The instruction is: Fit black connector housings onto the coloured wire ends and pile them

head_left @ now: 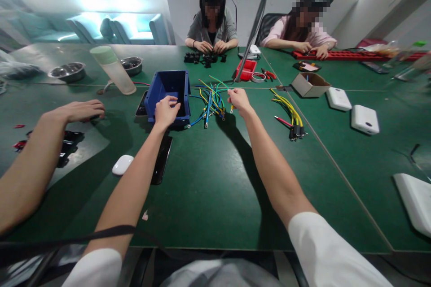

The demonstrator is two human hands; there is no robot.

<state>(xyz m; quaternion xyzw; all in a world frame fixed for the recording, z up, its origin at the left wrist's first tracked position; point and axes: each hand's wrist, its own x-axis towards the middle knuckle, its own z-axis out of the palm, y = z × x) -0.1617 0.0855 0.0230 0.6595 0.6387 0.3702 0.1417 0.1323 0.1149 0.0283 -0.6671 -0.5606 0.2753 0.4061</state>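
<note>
The person's left hand (165, 111) curls over the near rim of the blue plastic bin (168, 94), fingers closed on the edge, probably to keep it from sliding. The right hand (238, 98) pinches one green wire (220, 82) by its end, lifting it clear of the loose bundle of wires (210, 103) just right of the bin. Counts: one bin, two steel bowls (67, 71), two white boxes (350, 107). A co-worker's hand (82, 110) rests flat at left.

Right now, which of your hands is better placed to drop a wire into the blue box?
The right hand. It pinches a yellow-green wire just beside the blue box, while the left hand grips the box's front rim.
</note>
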